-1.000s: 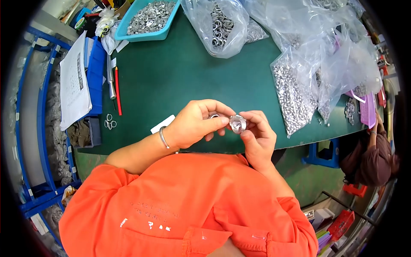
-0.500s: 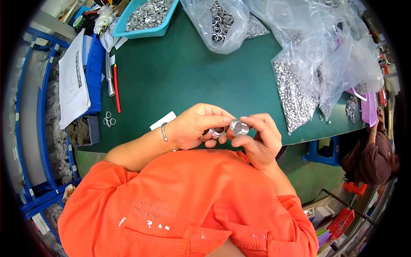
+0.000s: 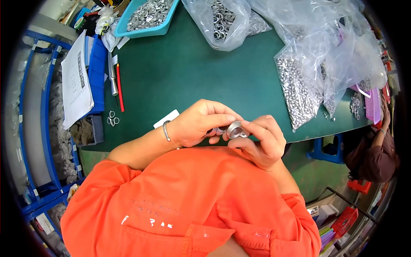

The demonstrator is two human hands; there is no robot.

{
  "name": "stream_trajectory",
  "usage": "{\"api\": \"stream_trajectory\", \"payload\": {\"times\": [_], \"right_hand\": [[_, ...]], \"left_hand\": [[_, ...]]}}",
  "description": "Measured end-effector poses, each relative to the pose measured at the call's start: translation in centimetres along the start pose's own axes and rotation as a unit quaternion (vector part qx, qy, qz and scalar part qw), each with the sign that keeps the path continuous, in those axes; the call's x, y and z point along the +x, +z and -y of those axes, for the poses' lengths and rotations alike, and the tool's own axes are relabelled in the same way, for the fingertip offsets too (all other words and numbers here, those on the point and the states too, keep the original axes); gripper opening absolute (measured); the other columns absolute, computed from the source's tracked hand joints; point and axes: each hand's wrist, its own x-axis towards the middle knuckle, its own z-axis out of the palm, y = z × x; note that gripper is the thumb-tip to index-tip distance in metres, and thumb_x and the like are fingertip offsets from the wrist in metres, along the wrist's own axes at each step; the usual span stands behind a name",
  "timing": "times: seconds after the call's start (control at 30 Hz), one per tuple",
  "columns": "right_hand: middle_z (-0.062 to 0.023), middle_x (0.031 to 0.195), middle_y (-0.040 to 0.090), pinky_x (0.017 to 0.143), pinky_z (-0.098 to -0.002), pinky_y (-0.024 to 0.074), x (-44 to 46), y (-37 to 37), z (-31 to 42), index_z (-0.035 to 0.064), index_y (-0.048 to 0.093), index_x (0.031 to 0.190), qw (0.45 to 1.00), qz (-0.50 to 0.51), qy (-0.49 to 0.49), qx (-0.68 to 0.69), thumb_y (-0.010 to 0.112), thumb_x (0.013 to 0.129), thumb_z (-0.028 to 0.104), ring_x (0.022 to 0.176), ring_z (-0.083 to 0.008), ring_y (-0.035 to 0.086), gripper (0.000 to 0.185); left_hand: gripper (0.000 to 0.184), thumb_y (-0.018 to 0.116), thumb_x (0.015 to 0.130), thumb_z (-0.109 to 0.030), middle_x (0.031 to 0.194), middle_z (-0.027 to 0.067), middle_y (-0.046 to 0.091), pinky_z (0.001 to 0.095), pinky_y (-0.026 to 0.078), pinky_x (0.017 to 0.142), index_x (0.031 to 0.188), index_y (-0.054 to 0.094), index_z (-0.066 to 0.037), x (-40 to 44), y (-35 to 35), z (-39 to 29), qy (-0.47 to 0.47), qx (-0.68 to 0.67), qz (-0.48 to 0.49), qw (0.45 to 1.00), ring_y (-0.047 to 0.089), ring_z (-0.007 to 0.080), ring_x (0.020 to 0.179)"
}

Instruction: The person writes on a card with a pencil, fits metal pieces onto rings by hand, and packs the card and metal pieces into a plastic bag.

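Observation:
A silver metal ring [image 3: 236,129] is pinched between my two hands, above the near edge of the green table [image 3: 188,73]. My right hand [image 3: 263,139] grips it from the right with thumb and fingers. From the left, the thumb and forefinger of my left hand [image 3: 199,122] reach to its rim. More silver rings [image 3: 215,132] are tucked in the curled fingers of my left hand, partly hidden. A white card [image 3: 166,119] lies beside my left wrist. Several loose rings [image 3: 113,119] rest on the table at the left.
A turquoise basket [image 3: 147,31] of metal pieces and a plastic bag [image 3: 229,38] of rings stand at the back. Bags of small metal parts [image 3: 297,85] cover the right side. At left are a red pencil [image 3: 120,88] and papers [image 3: 76,83]. A person [image 3: 376,154] sits far right.
The ring between my hands has been turned, its opening now facing differently. My right hand has shifted slightly right and down. The view has moved a little.

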Motion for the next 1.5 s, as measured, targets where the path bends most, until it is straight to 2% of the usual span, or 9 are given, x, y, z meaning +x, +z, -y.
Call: {"api": "stream_trajectory", "payload": {"times": [0.27,0.33,0.43,0.6,0.87,1.0,1.17,1.37,1.5], "right_hand": [[-0.0053,0.068,0.057,0.049,-0.0279,0.0384,-0.2,0.4,0.0,0.0015,0.061,0.087,1.000,0.008,0.007,-0.004,0.081,0.050,0.015,0.055,-0.0176,0.052,0.045],[-0.0058,0.068,0.057,0.050,-0.0287,0.0389,-0.3,0.6,0.4,0.0014,0.060,0.085,0.994,-0.033,0.092,0.045,0.081,0.050,0.013,0.055,-0.0180,0.052,0.042],[-0.0060,0.069,0.057,0.050,-0.0293,0.0391,-0.3,0.6,0.5,0.0020,0.060,0.082,0.993,-0.039,0.098,0.046,0.080,0.053,0.009,0.056,-0.0186,0.052,0.036],[-0.0057,0.069,0.058,0.051,-0.0293,0.0389,-0.5,0.7,0.1,0.0030,0.060,0.079,0.996,0.000,0.083,0.018,0.077,0.057,0.003,0.058,-0.0196,0.053,0.028],[-0.0056,0.068,0.057,0.049,-0.0228,0.0404,0.4,0.6,0.5,-0.0001,0.062,0.085,0.989,-0.006,0.131,0.070,0.070,0.067,-0.003,0.056,-0.0124,0.051,0.020],[-0.0053,0.068,0.057,0.049,-0.0213,0.0400,0.4,0.7,0.4,-0.0012,0.062,0.084,0.980,0.009,0.170,0.103,0.065,0.070,-0.005,0.056,-0.0109,0.050,0.015],[-0.0045,0.068,0.056,0.054,-0.0219,0.0381,-0.1,0.7,0.2,-0.0012,0.061,0.081,0.931,0.045,0.293,0.211,0.061,0.075,-0.003,0.059,-0.0098,0.048,0.006],[-0.0046,0.073,0.057,0.056,-0.0225,0.0379,-0.6,1.0,0.4,-0.0015,0.060,0.083,0.897,0.022,0.344,0.276,0.058,0.078,-0.002,0.062,-0.0096,0.047,0.006],[-0.0048,0.076,0.057,0.056,-0.0215,0.0382,-0.7,0.8,0.3,-0.0018,0.060,0.086,0.901,0.033,0.337,0.270,0.055,0.081,0.000,0.063,-0.0088,0.048,0.008]], "left_hand": [[0.022,0.049,0.090,-0.019,0.075,0.0069,0.057,0.0188,0.037,0.042,0.094,0.058,0.002,0.1,-0.3,0.1,-0.005,-0.021,0.017,1.000,0.044,0.0065,0.052],[0.021,0.049,0.090,-0.020,0.075,0.0072,0.057,0.0188,0.037,0.042,0.091,0.056,0.000,0.1,-0.2,-0.1,-0.028,-0.102,0.013,0.994,0.045,0.0073,0.052],[0.020,0.054,0.088,-0.023,0.077,0.0054,0.059,0.0191,0.039,0.044,0.087,0.055,-0.003,0.3,-0.5,0.1,-0.016,-0.109,-0.015,0.994,0.053,0.0085,0.062],[0.018,0.055,0.088,-0.023,0.078,0.0051,0.060,0.0189,0.040,0.043,0.085,0.054,-0.005,0.5,-0.5,0.2,-0.036,-0.134,-0.019,0.990,0.054,0.0083,0.063],[0.016,0.053,0.089,-0.023,0.078,0.0032,0.057,0.0195,0.037,0.045,0.085,0.054,-0.007,0.7,-0.3,0.4,-0.046,-0.124,-0.075,0.988,0.052,0.0086,0.066],[0.015,0.056,0.087,-0.020,0.079,0.0032,0.057,0.0205,0.039,0.048,0.087,0.052,-0.006,0.7,-0.1,0.5,-0.001,-0.083,-0.109,0.991,0.053,0.0084,0.068],[0.019,0.063,0.083,-0.019,0.080,0.0044,0.058,0.0213,0.042,0.052,0.088,0.052,-0.004,0.6,-0.3,0.6,0.039,-0.055,-0.123,0.990,0.052,0.0085,0.067],[0.019,0.064,0.082,-0.017,0.079,0.0042,0.058,0.0211,0.042,0.053,0.089,0.052,-0.004,0.6,-0.2,0.5,0.076,-0.054,-0.122,0.988,0.053,0.0084,0.068],[0.019,0.065,0.081,-0.017,0.079,0.0039,0.058,0.0208,0.041,0.052,0.088,0.052,-0.004,0.6,0.0,0.8,0.113,-0.013,-0.136,0.984,0.053,0.0081,0.068]]}}
